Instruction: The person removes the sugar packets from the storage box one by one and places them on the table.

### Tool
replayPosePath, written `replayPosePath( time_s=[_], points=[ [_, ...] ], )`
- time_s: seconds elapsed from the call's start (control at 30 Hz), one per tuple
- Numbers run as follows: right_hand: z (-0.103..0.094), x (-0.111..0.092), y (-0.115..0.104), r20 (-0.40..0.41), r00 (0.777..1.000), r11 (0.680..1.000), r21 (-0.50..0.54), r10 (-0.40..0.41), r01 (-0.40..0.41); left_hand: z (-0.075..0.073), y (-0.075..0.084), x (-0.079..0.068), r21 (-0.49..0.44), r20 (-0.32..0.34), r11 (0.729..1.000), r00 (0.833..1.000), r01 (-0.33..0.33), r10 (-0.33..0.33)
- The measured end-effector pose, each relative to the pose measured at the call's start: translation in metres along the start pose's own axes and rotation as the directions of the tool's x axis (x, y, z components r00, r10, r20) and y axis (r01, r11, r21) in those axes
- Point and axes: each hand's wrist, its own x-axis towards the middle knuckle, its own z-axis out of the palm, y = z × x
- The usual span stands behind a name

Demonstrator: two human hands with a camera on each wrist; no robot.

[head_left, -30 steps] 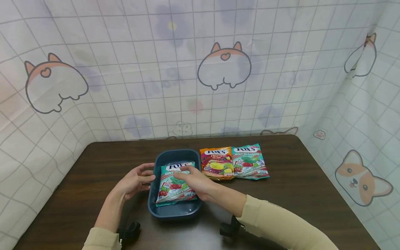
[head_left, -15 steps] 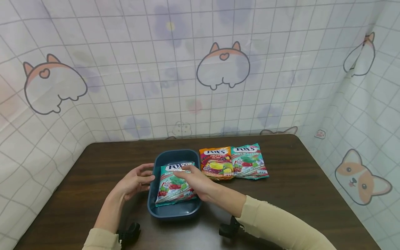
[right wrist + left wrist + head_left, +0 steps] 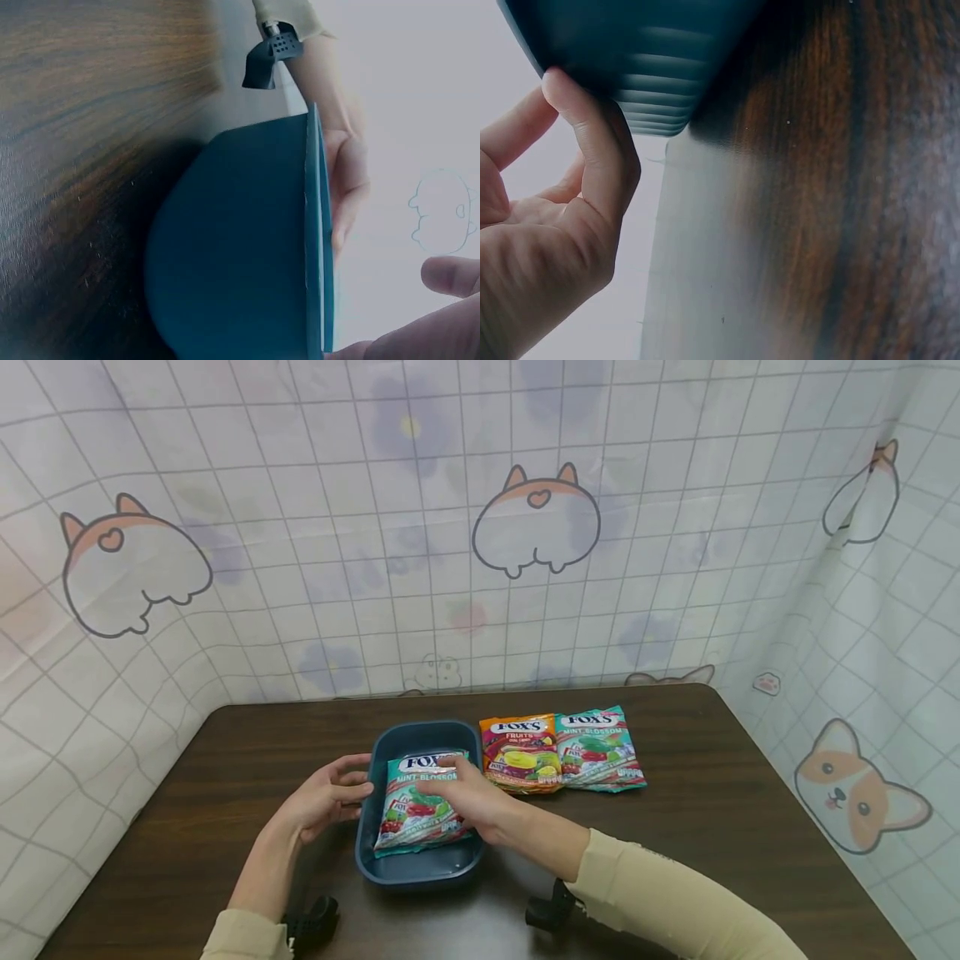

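Note:
A dark blue rectangular tub (image 3: 420, 875) stands on the table, with a teal Fox's Mint Blossom candy bag (image 3: 416, 827) lying in it. My left hand (image 3: 326, 797) is at the tub's left side; in the left wrist view its bent fingers (image 3: 592, 142) touch the tub near the rim. Reaching over the right rim, my right hand (image 3: 483, 802) lies over the candy bag, thumb stretched across the print. Its other fingers are largely hidden in the head view. In the right wrist view, the thumb (image 3: 450, 276) shows raised above the tub's rim.
Right of the tub lie an orange Fox's Fruits bag (image 3: 521, 756) and another teal Mint Blossom bag (image 3: 600, 752), side by side. The dark wood table (image 3: 720, 793) backs onto a cloth (image 3: 360, 568) with a grid and corgi print. Black wrist cameras sit below both hands.
Both hands, the tub and the bags hold nearly the same places. Only a slight shift of the head view shows.

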Motion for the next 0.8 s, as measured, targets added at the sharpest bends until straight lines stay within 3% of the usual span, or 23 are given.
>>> replayPosePath(
  time_s=[0.8],
  points=[
    [-0.0005, -0.0029, -0.0029, 0.015, 0.993, 0.987, -0.110, -0.118, 0.119, -0.0012, -0.0015, 0.0015, -0.003, 0.008, 1.000, 1.000, -0.005, 0.005]
  ],
)
